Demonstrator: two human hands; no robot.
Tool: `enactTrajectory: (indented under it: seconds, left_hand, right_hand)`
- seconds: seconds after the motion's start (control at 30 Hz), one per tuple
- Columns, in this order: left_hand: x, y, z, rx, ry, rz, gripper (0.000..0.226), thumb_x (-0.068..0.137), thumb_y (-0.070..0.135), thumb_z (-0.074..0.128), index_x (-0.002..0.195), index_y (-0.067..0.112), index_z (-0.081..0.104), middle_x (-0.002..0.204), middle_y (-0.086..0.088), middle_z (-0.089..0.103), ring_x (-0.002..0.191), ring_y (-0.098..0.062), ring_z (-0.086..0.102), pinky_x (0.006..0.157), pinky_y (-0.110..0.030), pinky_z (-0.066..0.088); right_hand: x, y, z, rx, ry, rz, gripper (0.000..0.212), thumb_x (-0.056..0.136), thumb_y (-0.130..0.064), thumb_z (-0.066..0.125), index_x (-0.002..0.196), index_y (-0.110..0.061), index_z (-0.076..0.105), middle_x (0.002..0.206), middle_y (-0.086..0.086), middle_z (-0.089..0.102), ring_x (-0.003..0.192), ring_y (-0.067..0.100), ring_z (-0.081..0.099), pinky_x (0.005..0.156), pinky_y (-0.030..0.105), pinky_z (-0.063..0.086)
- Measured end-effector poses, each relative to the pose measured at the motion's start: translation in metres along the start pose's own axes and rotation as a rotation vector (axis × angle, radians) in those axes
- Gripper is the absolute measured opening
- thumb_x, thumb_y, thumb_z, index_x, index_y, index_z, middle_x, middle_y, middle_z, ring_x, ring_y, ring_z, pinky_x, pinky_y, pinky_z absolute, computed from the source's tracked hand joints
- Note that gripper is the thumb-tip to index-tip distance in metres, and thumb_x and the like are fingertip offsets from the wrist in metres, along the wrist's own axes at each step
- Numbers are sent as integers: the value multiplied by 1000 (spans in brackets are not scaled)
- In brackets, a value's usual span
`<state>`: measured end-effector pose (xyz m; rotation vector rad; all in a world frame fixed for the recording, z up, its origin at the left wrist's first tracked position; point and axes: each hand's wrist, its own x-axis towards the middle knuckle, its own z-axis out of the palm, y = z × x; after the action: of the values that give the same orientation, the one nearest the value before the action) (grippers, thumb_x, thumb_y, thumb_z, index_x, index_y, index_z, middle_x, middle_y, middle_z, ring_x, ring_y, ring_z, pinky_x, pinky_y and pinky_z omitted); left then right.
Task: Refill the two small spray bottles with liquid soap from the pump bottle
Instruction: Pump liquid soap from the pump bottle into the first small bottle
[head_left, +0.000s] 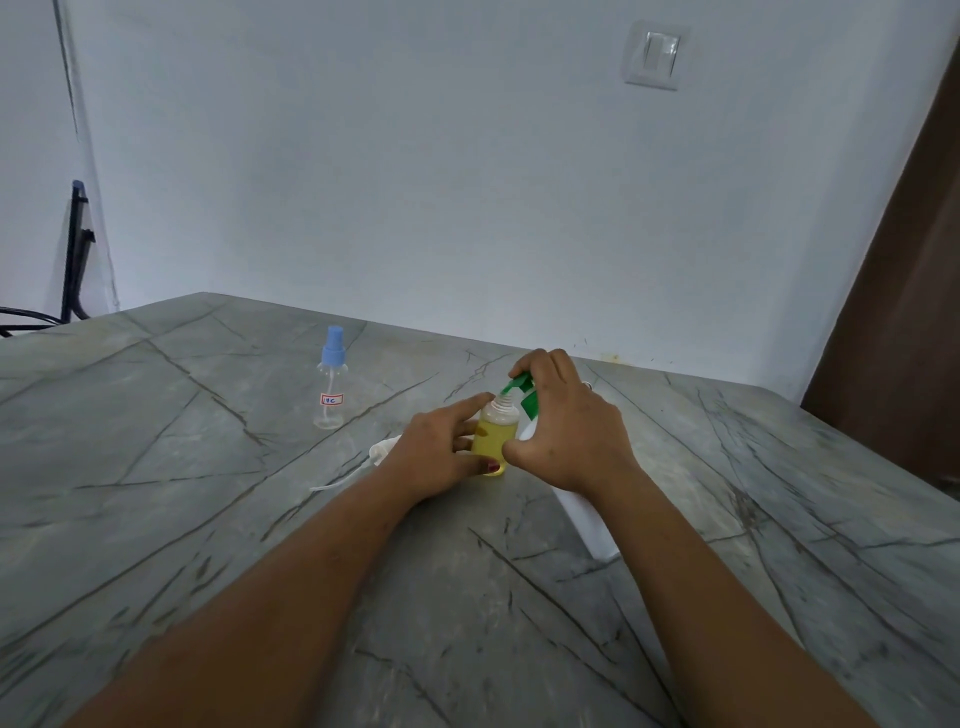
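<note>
Step in hand: filling bottle one. Left hand (441, 452) is gripping the small clear plastic bottle (496, 434) low down, index finger touching the neck; yellow soap is reaching near its shoulder. Right hand (566, 431) is curling its fingers over the green pump head (519, 387), nozzle sitting at the open neck. White sprayer cap with dip tube (382, 449) is lying just beside the left wrist. Blue-capped clear spray bottle (331, 384) is standing empty, well beyond the left fingertips. Next, likely: recapping, then swapping bottles, keeping the nozzle aligned.
</note>
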<state>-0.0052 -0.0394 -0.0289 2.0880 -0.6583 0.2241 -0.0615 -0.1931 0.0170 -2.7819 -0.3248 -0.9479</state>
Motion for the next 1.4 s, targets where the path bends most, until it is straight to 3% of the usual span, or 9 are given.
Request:
enactTrajectory:
  seconds: [0.13,0.27,0.47,0.6,0.83,1.17,1.33,1.4]
  left_hand:
    - [-1,1,-1,-6,-6,-3,78,75,22,75,142,26,34,138,-1,50,120,-18,53,94,-28,45]
    - [-2,2,-1,-16,0,-6,77,77,22,73,142,24,33,140,-2,48,121,-20,52,94,-29,45]
    - [0,2,-1,-17,10,-27,78,77,24,73,143,25,31,140,-2,48,120,-20,53,93,-29,45]
    - [0,1,-1,-34,10,-25,78,76,24,74,142,26,32,138,-1,50,119,-18,54,87,-21,44]
    - [-1,2,-1,-1,-10,-15,78,76,23,74,142,27,33,137,0,51,118,-18,55,92,-28,46]
    - [2,-3,0,-45,7,-16,78,76,24,74,142,25,33,136,-1,52,115,-17,56,78,-14,42]
    - [3,-4,1,-17,10,-18,77,77,28,73,142,27,32,138,-1,50,116,-20,56,88,-26,46]
    - [3,-5,1,-9,4,-22,78,76,31,73,142,28,31,139,-1,49,116,-19,56,86,-24,47]
  right_hand:
    - [1,0,1,-8,3,8,69,58,-43,72,115,-29,37,101,-14,33,76,9,47,52,16,31]
    - [0,0,3,-3,-9,-2,72,62,-45,71,123,-31,36,116,-10,43,84,9,49,61,19,39]
    - [-1,2,4,18,-26,-8,78,66,-45,69,133,-33,32,130,-10,44,96,13,54,68,22,46]
    - [0,2,3,31,-26,-16,76,63,-44,70,129,-31,35,123,-10,45,87,9,49,63,20,40]
    - [1,1,1,8,12,-1,66,59,-42,70,115,-30,37,102,-14,35,78,11,50,54,20,41]
    - [-1,3,4,22,-16,-17,75,67,-46,68,132,-32,32,128,-10,43,93,12,53,68,25,48]
    - [-2,4,1,61,-51,-59,88,65,-57,69,139,-38,25,138,-12,38,103,14,54,69,23,45]
    - [-2,5,-1,82,-77,-59,93,63,-63,70,140,-39,24,142,-13,35,109,13,52,74,23,45]
